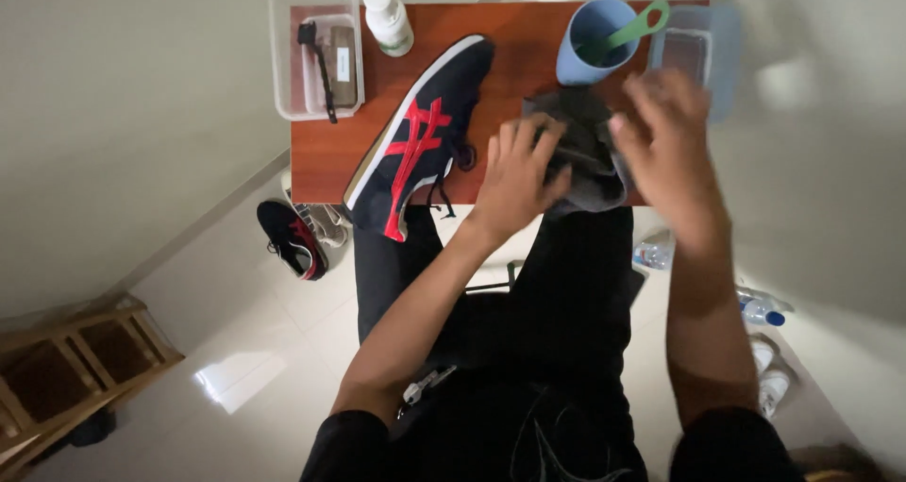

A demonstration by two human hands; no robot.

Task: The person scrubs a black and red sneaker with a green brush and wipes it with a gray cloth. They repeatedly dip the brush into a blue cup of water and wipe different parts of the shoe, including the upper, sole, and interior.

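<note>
Grey cloth (pixel 587 152) sits bunched between both hands: left hand (pixel 516 175) gripping its edge, right hand (pixel 665 128) blurry, grip unclear, shoe (pixel 425 133) left.

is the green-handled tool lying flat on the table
No, the green-handled tool stands tilted inside the blue cup, its handle sticking out over the rim.

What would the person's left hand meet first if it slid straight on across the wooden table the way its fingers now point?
The left hand points up and to the right, fingers already on the crumpled dark grey cloth. Beyond the cloth, it would probably meet the light blue plastic cup holding a green-handled tool, though depth is unclear.
</note>
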